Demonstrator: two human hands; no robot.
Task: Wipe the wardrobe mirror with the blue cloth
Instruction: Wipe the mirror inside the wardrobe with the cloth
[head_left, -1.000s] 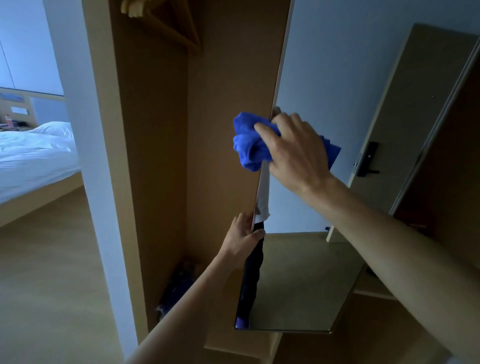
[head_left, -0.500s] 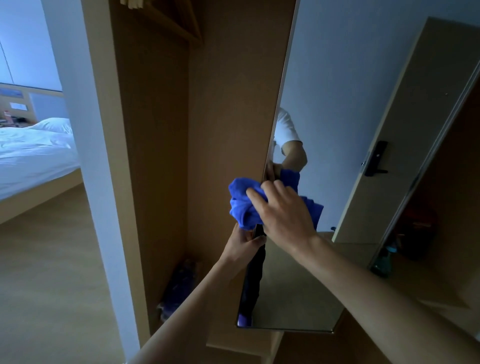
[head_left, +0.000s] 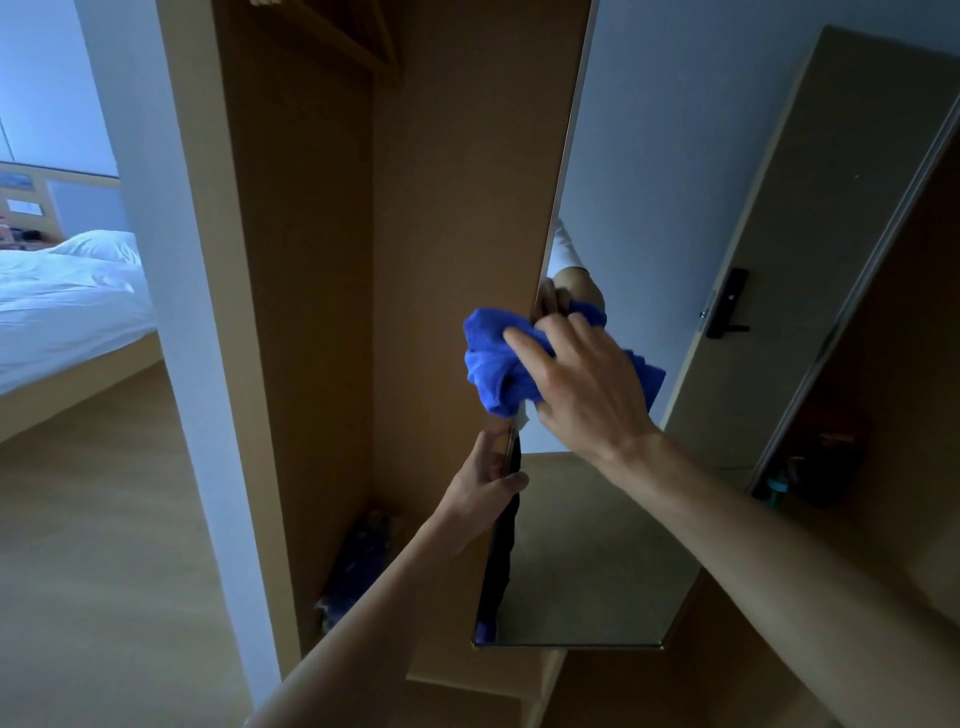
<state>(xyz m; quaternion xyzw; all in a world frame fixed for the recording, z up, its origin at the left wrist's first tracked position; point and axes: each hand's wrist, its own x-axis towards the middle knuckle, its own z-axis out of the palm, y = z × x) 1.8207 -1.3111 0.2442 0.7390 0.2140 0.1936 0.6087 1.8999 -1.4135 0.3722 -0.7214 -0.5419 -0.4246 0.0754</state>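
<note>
The tall wardrobe mirror (head_left: 597, 545) is mounted on an open wooden door seen at a steep angle. My right hand (head_left: 582, 384) holds the bunched blue cloth (head_left: 493, 369) against the mirror's left edge at mid height, fingers spread over it and thumb below. The cloth wraps over that edge onto the door's wooden back. Just below it, my left hand (head_left: 488, 478) grips the same edge, thumb on the glass side. The mirror reflects my hand and the cloth, a white sleeve and a door with a black handle.
The wardrobe interior (head_left: 311, 312) opens to the left, with a dark blue bundle (head_left: 358, 561) on its floor. A white wall post (head_left: 171, 312) stands left of it. A bed with white linen (head_left: 62, 301) lies at far left, across wooden flooring.
My right hand slid the cloth down the mirror's left edge until it reached my left hand, then came back up a little. My left hand kept its grip on the edge.
</note>
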